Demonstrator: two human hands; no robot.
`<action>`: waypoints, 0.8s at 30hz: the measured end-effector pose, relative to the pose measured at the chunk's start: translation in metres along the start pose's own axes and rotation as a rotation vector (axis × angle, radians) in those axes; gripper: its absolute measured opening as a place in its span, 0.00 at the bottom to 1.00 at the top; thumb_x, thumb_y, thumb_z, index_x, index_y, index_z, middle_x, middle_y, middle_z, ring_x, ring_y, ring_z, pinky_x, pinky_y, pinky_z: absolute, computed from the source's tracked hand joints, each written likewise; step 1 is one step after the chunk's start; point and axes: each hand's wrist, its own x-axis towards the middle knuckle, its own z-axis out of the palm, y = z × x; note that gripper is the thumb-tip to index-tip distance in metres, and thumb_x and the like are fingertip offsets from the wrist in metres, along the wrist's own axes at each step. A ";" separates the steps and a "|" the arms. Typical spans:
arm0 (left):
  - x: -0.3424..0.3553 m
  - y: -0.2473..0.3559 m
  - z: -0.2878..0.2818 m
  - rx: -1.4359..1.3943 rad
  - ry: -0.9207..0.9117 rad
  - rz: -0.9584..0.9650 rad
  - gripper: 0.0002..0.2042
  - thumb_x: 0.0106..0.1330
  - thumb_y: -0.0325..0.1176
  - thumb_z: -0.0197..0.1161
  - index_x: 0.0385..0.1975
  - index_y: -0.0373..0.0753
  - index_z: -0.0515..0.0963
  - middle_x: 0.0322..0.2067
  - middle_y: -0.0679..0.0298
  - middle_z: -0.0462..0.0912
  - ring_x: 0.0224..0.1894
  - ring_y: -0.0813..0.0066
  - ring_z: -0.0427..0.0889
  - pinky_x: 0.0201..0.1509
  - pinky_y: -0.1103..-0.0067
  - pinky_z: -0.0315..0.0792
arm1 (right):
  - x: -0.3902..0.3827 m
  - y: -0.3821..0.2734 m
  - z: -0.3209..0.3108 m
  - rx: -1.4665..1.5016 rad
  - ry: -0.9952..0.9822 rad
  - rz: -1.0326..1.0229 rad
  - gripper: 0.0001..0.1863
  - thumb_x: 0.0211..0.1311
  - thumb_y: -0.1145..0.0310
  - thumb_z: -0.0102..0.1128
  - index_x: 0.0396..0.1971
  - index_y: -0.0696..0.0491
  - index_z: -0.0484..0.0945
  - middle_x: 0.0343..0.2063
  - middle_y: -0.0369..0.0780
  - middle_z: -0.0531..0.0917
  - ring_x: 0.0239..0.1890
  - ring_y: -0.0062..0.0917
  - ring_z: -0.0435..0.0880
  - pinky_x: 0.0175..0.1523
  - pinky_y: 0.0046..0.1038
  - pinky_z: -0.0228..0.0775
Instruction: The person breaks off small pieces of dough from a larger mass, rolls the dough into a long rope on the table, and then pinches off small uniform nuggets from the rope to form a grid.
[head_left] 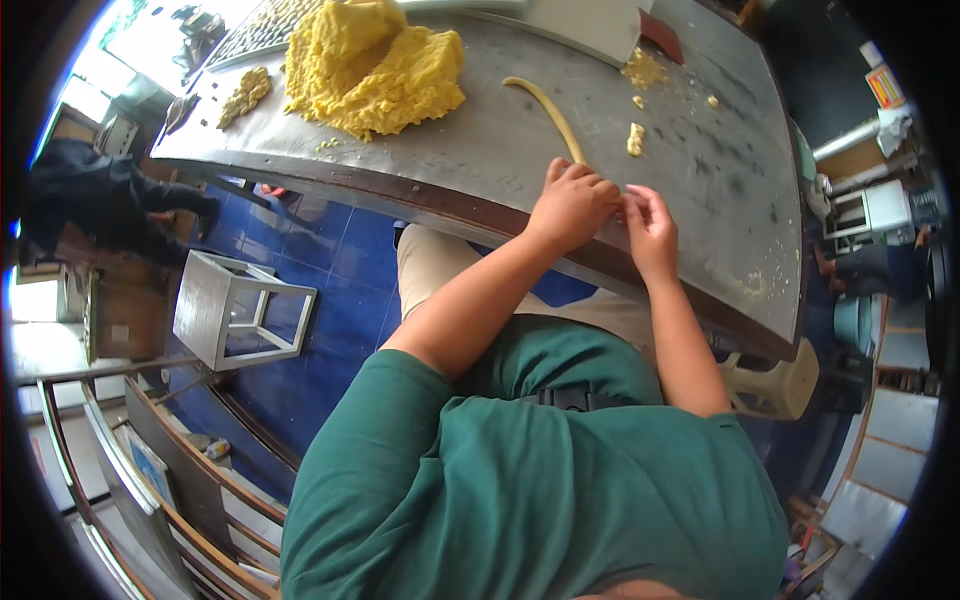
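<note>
A thin yellow dough rope [548,108] lies curved on the metal-topped table [480,165], its near end running under my left hand [574,207]. The fingers of that hand are curled round this end, close to the table's front edge. My right hand [652,228] meets it there, thumb and fingers pinched together at the left fingertips; what sits between them is hidden. Just beyond the hands are small dough pieces [635,140] in a short stack. A big crumbly mound of yellow dough [375,75] rests on the table's left part.
A darker dough clump [245,97] and a tray of many small pieces [262,32] are at the far left. A light board [575,28] lies at the back beside crumbs [643,68]. A white stool [245,310] stands left; a person [105,195] is beyond it.
</note>
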 end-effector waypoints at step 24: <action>0.015 0.001 -0.006 -0.088 0.008 0.062 0.07 0.58 0.34 0.71 0.35 0.45 0.84 0.33 0.66 0.86 0.44 0.64 0.83 0.58 0.64 0.66 | 0.000 -0.022 -0.003 -0.104 0.025 -0.216 0.08 0.64 0.75 0.67 0.43 0.55 0.83 0.33 0.43 0.84 0.34 0.32 0.84 0.41 0.31 0.76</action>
